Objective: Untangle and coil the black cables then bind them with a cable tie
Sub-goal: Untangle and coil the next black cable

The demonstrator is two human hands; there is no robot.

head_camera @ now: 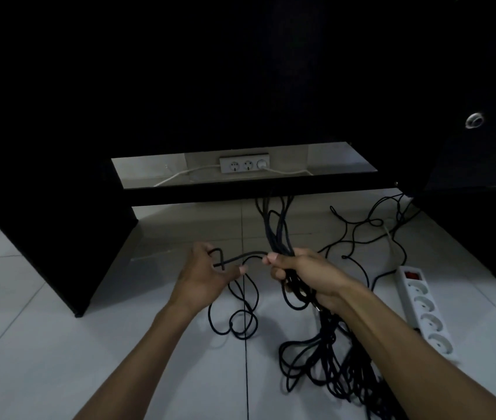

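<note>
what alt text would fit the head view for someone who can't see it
A person's right hand grips a bundle of black cables while the left hand holds one strand, above a white tiled floor. A white power strip lies to the right, under a dark desk.

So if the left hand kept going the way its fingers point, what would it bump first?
Probably the right hand gripping the cable bundle; the left hand points right along the cable it holds, though depth is unclear.
</note>
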